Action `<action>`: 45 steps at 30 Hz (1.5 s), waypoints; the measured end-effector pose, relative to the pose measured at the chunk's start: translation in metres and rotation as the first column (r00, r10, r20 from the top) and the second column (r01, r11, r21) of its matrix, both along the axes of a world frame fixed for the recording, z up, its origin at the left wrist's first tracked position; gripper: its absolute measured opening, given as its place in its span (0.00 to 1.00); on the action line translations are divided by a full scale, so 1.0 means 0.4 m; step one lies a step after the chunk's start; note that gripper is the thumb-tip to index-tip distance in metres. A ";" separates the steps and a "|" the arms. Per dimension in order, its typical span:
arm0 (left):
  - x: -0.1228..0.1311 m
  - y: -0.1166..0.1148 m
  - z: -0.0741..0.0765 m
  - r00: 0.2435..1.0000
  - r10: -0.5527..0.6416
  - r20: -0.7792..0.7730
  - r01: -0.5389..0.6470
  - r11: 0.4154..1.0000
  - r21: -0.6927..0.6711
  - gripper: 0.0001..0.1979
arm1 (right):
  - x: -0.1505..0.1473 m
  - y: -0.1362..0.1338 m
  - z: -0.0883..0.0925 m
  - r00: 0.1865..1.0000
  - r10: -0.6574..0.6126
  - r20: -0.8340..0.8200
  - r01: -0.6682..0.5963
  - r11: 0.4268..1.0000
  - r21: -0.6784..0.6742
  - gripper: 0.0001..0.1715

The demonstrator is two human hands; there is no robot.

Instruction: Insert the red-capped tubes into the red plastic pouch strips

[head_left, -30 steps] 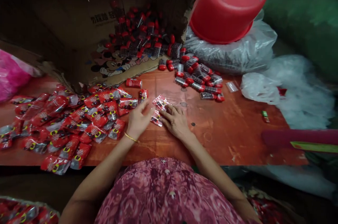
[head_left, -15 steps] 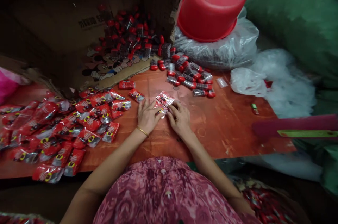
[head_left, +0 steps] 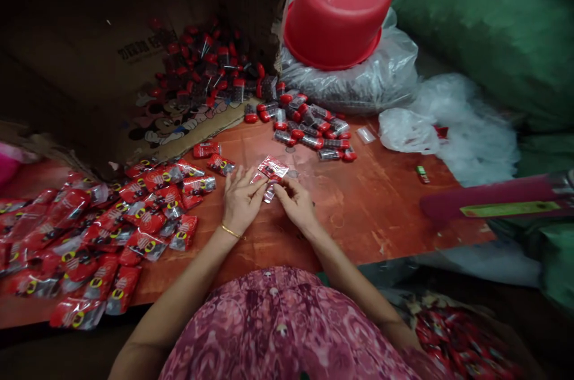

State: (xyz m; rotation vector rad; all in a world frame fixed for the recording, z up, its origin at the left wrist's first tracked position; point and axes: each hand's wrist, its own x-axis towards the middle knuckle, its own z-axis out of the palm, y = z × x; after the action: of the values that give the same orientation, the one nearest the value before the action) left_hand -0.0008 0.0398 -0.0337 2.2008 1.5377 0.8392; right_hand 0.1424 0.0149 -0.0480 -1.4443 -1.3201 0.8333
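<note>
Left fingers [head_left: 252, 190] slightly spread, right fingers [head_left: 282, 193] perhaps pinching a packet [head_left: 269, 193] edge, broad red tabletop [head_left: 368, 207] rightward

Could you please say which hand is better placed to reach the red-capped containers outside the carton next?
Probably the right hand: it is nearer most of those containers, while the left hand sits closer to the red packets.

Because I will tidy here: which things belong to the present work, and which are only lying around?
Likely in use: flat printed packets being handled; filled red packets; red-capped containers.

Apparently lying about: upturned red tub; white plastic bag.
</note>
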 end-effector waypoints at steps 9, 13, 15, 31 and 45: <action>0.018 -0.034 0.055 0.817 0.305 0.490 0.057 0.801 -0.595 0.19 | -0.008 0.010 0.031 0.989 -0.127 -0.077 0.132 0.989 0.061 0.20; 0.052 -0.039 0.065 0.616 0.482 0.623 0.301 0.587 -0.751 0.22 | -0.007 -0.008 0.019 0.989 -0.134 -0.069 0.138 0.988 0.071 0.19; 0.071 -0.034 0.069 0.475 0.545 0.691 0.288 0.646 -0.707 0.19 | -0.009 -0.016 0.011 0.994 -0.101 -0.050 0.105 0.991 0.081 0.19; 0.068 -0.014 0.071 0.380 0.657 0.651 0.289 0.585 -0.758 0.20 | 0.360 0.221 0.018 0.402 -0.072 0.913 0.282 0.958 -0.048 0.20; 0.043 -0.024 0.064 0.364 0.692 0.624 0.323 0.534 -0.781 0.15 | 0.351 0.069 -0.007 0.393 0.151 0.907 -0.302 0.953 -0.028 0.22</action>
State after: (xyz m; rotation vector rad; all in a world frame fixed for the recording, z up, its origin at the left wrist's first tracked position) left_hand 0.0164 0.0303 -0.0082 0.4812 1.1465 0.8736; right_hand 0.2830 0.0426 -0.0509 -1.6699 -2.3975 -0.0127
